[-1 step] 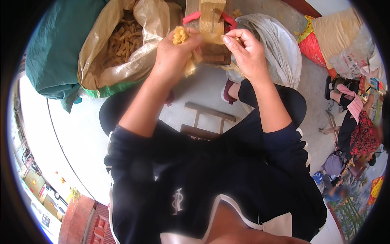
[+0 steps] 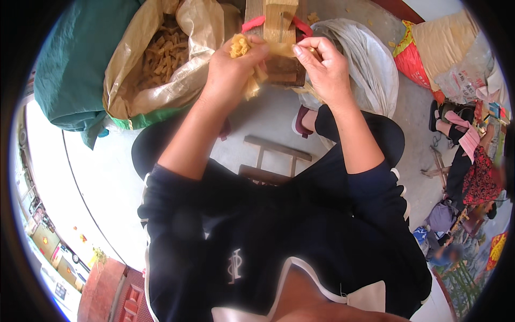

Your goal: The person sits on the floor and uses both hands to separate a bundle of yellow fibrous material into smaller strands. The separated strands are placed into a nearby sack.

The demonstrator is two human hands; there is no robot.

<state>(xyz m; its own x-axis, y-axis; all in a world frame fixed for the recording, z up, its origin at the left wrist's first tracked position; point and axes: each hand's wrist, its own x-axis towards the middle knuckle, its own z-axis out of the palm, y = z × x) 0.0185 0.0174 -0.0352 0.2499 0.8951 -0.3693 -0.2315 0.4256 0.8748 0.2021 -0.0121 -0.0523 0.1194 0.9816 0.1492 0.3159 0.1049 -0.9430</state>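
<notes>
My left hand [image 2: 230, 67] is closed round a bunch of crinkled pale-yellow strips [image 2: 252, 87], some poking out above the thumb and others hanging below the fist. One flat yellow strip [image 2: 280, 49] stretches from this fist across to my right hand [image 2: 328, 67], whose thumb and forefinger pinch its end. Behind the strip stands an upright wooden block [image 2: 280, 24] on a dark wooden bench [image 2: 284, 75], with a red band [image 2: 254, 23] around it. Both hands are raised in front of the block. The strip's material cannot be made out.
An open tan sack [image 2: 126, 80] of brownish folded pieces [image 2: 165, 56] stands left, against a teal covered bundle [image 2: 70, 64]. A whitish sack [image 2: 370, 64] lies right of the bench. A low wooden stool frame [image 2: 276, 147] is between my legs. Another person [image 2: 472, 161] sits far right.
Both hands have shifted only very slightly, the right one a little to the left. The grip on the strips is the same.
</notes>
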